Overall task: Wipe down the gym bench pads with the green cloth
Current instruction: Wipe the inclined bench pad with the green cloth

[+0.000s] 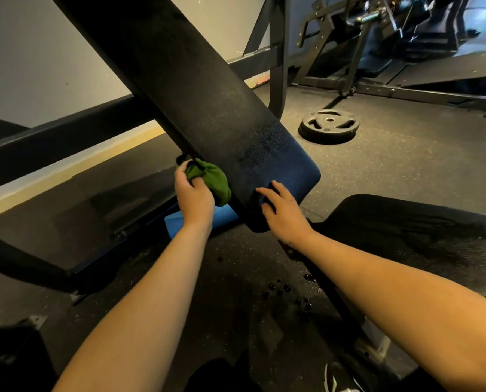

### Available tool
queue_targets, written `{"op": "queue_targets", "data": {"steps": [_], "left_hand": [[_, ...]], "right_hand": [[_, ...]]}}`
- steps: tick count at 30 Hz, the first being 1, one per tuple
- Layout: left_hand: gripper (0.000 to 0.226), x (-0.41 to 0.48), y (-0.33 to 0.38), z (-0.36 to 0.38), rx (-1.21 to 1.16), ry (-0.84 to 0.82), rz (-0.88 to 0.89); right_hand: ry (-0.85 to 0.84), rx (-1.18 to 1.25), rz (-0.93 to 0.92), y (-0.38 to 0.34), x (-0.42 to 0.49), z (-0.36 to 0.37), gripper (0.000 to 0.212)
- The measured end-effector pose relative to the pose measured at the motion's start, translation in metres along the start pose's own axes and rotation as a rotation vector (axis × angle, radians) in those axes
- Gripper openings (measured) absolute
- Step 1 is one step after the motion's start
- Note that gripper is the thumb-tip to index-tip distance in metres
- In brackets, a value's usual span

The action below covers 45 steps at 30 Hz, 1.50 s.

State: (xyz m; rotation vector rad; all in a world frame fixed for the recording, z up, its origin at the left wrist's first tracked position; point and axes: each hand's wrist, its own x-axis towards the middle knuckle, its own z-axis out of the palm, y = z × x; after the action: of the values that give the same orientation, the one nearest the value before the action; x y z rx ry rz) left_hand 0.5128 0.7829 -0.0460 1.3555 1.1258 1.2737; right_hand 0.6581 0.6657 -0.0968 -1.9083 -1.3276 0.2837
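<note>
A long black back pad [196, 89] slants from the upper left down to the middle, its lower end looking damp and bluish. My left hand [192, 196] grips the bunched green cloth [212, 179] and presses it against the pad's left side edge near the bottom. Flat on the pad's lower end rests my right hand [284, 213], fingers spread and holding nothing. The black seat pad [422, 236] lies at the right, streaked with wet marks.
A blue mat or pad [176, 224] lies on the floor under my left wrist. A black weight plate [328, 125] sits on the rubber floor behind the bench. Steel frame bars [52, 140] cross at the left. Another machine [391, 38] stands at the back right. Dark drops [284, 290] spot the floor.
</note>
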Motion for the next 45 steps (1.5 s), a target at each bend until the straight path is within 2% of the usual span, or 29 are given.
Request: {"op": "queue_targets", "data": {"steps": [3, 5, 7, 11, 15, 19, 24, 27, 29, 31, 33, 36, 38, 40, 42, 45], "left_hand": [[0.053, -0.011, -0.007, 0.029, -0.018, -0.113, -0.165], [0.057, -0.032, -0.015, 0.042, 0.058, -0.082, -0.116], [0.046, -0.045, -0.023, 0.048, 0.075, -0.047, -0.024], [0.023, -0.055, -0.026, 0.046, 0.111, -0.035, -0.106], [0.03, -0.076, -0.034, 0.042, 0.147, -0.057, -0.24], [0.021, -0.108, -0.049, 0.041, 0.094, -0.101, -0.334], [0.037, -0.129, -0.06, 0.041, 0.079, -0.213, -0.405], [0.035, -0.136, -0.07, 0.037, 0.179, -0.381, -0.407], [0.025, -0.14, -0.079, 0.031, 0.223, -0.45, -0.353], [0.008, -0.141, -0.086, 0.026, 0.336, -0.404, -0.212], [0.015, -0.137, -0.088, 0.02, 0.516, -0.332, -0.054], [0.014, -0.128, -0.083, 0.01, 0.674, -0.323, 0.19], [0.015, -0.121, -0.079, 0.005, 0.718, -0.406, 0.303], [0.017, -0.116, -0.075, -0.003, 0.726, -0.468, 0.404], [0.03, -0.11, -0.068, -0.007, 0.679, -0.455, 0.499], [0.052, -0.092, -0.048, 0.004, 0.681, -0.425, 0.466]], "right_hand": [[0.036, -0.001, 0.03, -0.001, -0.002, 0.012, 0.049], [0.049, 0.018, 0.022, -0.001, -0.003, 0.013, 0.049], [0.035, 0.008, 0.002, 0.003, -0.003, 0.011, 0.05], [0.042, 0.02, -0.008, 0.003, -0.005, 0.012, 0.05], [0.059, 0.064, 0.003, 0.003, -0.008, 0.014, 0.049], [0.035, 0.088, 0.009, 0.004, -0.008, 0.01, 0.049], [-0.011, 0.11, 0.037, 0.0, -0.007, 0.009, 0.049], [-0.075, 0.132, 0.055, 0.0, -0.008, 0.001, 0.05], [-0.055, 0.134, 0.08, 0.0, -0.011, -0.005, 0.047], [0.067, 0.146, 0.151, -0.001, -0.022, -0.009, 0.045], [0.151, 0.174, 0.271, -0.004, -0.033, -0.006, 0.047], [0.007, 0.197, 0.449, -0.011, -0.044, 0.009, 0.042], [-0.005, 0.393, 0.569, -0.019, -0.045, 0.017, 0.027], [0.095, 0.521, 0.653, -0.023, -0.044, 0.02, 0.017], [0.272, 0.538, 0.71, -0.02, -0.041, 0.019, 0.015], [0.486, 0.63, 0.813, -0.013, -0.038, 0.015, 0.014]]}}
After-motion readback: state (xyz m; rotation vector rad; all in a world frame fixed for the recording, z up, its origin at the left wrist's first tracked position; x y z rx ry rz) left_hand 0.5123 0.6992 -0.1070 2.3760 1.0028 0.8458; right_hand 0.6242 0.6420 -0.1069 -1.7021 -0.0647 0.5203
